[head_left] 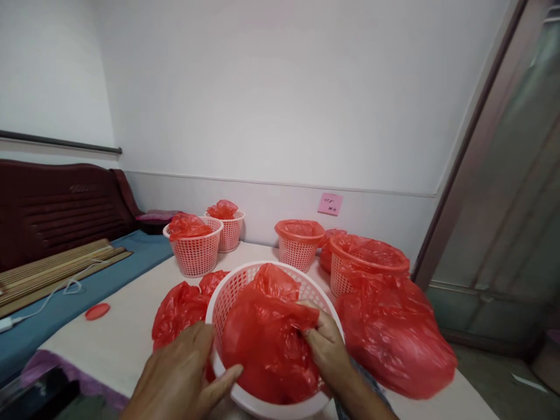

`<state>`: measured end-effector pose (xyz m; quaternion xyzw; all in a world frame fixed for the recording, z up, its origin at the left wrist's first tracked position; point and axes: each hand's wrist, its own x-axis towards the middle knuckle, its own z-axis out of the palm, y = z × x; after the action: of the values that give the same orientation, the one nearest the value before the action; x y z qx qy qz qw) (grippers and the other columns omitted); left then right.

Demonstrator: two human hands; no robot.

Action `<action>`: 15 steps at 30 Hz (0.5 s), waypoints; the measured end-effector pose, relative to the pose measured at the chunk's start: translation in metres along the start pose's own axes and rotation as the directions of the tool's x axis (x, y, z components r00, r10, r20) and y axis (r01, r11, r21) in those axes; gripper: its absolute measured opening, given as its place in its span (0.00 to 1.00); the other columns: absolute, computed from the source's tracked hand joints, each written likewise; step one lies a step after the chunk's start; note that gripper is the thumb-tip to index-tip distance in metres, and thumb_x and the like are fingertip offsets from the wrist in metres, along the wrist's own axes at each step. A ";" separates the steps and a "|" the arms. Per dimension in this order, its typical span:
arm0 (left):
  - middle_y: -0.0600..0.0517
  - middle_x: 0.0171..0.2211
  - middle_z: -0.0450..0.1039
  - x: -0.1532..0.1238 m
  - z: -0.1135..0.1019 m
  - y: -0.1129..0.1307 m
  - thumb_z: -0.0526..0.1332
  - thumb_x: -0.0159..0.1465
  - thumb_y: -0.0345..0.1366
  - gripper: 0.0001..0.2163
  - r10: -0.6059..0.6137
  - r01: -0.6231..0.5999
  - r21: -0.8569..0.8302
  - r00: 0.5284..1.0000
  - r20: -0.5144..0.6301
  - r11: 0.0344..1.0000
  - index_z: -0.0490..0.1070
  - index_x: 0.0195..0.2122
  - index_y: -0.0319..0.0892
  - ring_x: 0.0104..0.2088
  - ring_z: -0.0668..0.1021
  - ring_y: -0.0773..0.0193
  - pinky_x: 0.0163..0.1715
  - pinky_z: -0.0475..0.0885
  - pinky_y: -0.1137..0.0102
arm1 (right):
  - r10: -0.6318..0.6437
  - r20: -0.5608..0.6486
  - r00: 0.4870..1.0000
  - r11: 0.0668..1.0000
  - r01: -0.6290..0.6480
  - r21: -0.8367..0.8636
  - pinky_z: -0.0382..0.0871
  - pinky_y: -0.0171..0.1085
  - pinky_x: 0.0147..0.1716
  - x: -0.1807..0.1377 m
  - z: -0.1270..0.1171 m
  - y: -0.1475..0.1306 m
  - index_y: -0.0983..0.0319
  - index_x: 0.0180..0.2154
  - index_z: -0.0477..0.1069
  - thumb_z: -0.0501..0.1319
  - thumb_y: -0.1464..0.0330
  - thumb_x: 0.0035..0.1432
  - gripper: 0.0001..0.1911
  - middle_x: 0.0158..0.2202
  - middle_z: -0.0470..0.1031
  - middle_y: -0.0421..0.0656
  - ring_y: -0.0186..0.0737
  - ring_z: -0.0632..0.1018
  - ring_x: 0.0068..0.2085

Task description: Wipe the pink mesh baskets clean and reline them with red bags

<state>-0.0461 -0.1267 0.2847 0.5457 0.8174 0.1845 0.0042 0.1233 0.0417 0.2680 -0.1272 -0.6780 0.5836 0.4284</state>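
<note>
A white mesh plastic basket (262,265) stands at the table's near edge, its mouth toward me. Bunched inside it is a red plastic bag (269,332). My right hand (326,344) is closed on the bag's gathered edge, over the right side of the basket. My left hand (181,373) grips the basket's left rim, thumb over the inner side and fingers on the outside. Just left of the basket, a crumpled red bag (177,309) lies on the table. To the right, another basket (339,274) wears a red bag that spills out large and puffy (394,332) across the table.
At the back left are two pale baskets (196,256) (230,233) with red bags bunched in them. A lined basket (300,251) stands against the wall. A red lid-like disc (97,311) lies on the white table (126,326). A wooden bench (56,204) is left, a glass door (494,233) right.
</note>
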 end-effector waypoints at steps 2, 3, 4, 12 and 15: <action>0.38 0.47 0.74 0.009 0.000 0.012 0.65 0.50 0.55 0.27 0.072 -0.077 -0.057 0.994 -0.080 0.995 0.71 0.44 0.40 0.48 0.75 0.41 0.45 0.68 0.53 | -0.010 0.017 1.000 0.996 0.009 0.086 0.66 0.35 0.34 0.001 0.007 -0.005 0.60 0.30 0.70 0.61 0.61 0.57 0.09 0.31 0.71 0.40 0.38 0.71 0.33; 0.36 0.50 0.72 0.015 0.002 0.019 0.68 0.46 0.52 0.31 0.114 -0.127 -0.105 0.987 -0.117 0.986 0.70 0.48 0.38 0.50 0.73 0.40 0.48 0.67 0.51 | -0.026 0.043 0.999 0.994 0.022 0.111 0.66 0.35 0.34 0.000 0.012 -0.008 0.60 0.31 0.70 0.61 0.62 0.57 0.08 0.31 0.72 0.40 0.37 0.71 0.33; 0.36 0.51 0.71 0.020 0.004 0.025 0.70 0.45 0.48 0.31 0.160 -0.182 -0.168 0.978 -0.137 0.969 0.69 0.49 0.38 0.51 0.72 0.41 0.49 0.67 0.51 | -0.048 0.079 0.996 0.992 0.038 0.123 0.66 0.35 0.34 0.000 0.018 -0.011 0.60 0.32 0.71 0.61 0.63 0.57 0.07 0.32 0.72 0.40 0.37 0.72 0.34; 0.50 0.35 0.78 0.046 0.037 0.038 0.56 0.62 0.39 0.09 0.143 -0.184 -0.801 0.982 -0.124 0.569 0.74 0.34 0.42 0.34 0.77 0.58 0.36 0.72 0.65 | -0.166 0.352 0.921 0.949 0.246 -0.198 0.67 0.33 0.37 -0.012 0.032 -0.031 0.58 0.36 0.72 0.58 0.74 0.53 0.09 0.34 0.74 0.39 0.35 0.74 0.35; 0.48 0.35 0.78 0.045 0.040 0.040 0.52 0.65 0.46 0.16 -0.033 -0.099 -0.876 0.991 -0.130 0.472 0.74 0.42 0.43 0.38 0.78 0.54 0.39 0.74 0.61 | -0.092 0.195 0.977 0.909 0.162 -0.385 0.66 0.44 0.52 -0.010 0.015 -0.023 0.56 0.54 0.66 0.62 0.70 0.51 0.26 0.52 0.72 0.46 0.46 0.73 0.52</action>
<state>-0.0206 -0.0609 0.2682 0.4685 0.5944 0.6128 0.2273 0.1264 0.0182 0.2850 -0.1163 -0.8240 0.4128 0.3703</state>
